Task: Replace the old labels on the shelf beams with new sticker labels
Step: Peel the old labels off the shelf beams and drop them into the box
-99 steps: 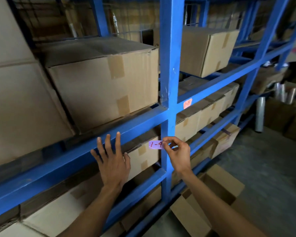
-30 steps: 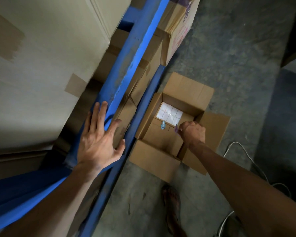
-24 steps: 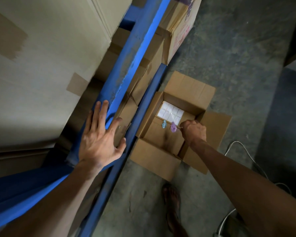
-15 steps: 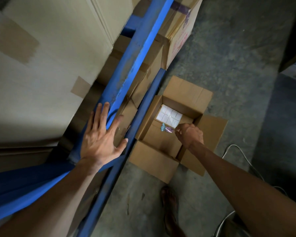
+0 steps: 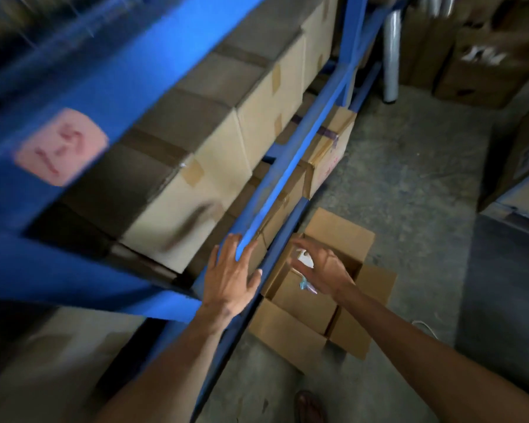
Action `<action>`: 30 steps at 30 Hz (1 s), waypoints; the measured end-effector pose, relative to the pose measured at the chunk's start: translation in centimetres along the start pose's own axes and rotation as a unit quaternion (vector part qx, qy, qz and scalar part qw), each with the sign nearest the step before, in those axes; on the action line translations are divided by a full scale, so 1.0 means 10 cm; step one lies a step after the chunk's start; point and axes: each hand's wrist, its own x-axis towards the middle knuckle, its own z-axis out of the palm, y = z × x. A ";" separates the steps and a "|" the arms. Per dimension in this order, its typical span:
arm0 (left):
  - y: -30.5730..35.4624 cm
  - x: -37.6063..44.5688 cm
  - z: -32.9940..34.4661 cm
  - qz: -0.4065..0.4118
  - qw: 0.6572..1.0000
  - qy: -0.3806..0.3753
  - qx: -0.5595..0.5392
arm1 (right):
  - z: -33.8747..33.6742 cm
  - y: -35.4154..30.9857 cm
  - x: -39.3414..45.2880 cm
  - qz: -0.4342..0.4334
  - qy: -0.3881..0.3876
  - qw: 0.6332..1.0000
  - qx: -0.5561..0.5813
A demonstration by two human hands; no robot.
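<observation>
My left hand [image 5: 229,276] lies flat on a blue shelf beam [image 5: 287,175], fingers apart, holding nothing. My right hand [image 5: 321,270] hovers palm down over an open cardboard box [image 5: 290,334] on the floor, with its fingers spread and nothing in them. Beneath that hand a white sheet of labels [image 5: 305,257] shows in the box. Crumpled bluish and purple old labels [image 5: 306,285] lie beside it. A pink label [image 5: 61,146], blurred and reading about "1-5", is stuck on the upper beam at the left.
Taped cardboard boxes [image 5: 196,190] fill the blue rack's shelves. A silver roll [image 5: 391,56] and more boxes [image 5: 483,65] stand at the back right. On the concrete floor are my foot [image 5: 309,407] and a white cable [image 5: 425,326].
My right hand carried the purple label down from the beam, let it go in the floor box, and has opened and lifted. The view has swung up along the rack. My left hand stays on the beam.
</observation>
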 end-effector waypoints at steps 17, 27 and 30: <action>-0.04 -0.87 -2.57 -0.022 0.925 0.373 0.074 | -0.65 -2.53 -0.74 -0.226 0.163 0.924 0.262; -0.50 -0.87 -2.92 -0.137 0.911 0.268 0.284 | -0.40 -3.25 -0.57 -0.268 0.232 0.907 0.227; -0.51 -0.85 -2.90 -0.138 0.904 0.259 0.311 | -0.34 -3.28 -0.55 -0.268 0.252 0.903 0.221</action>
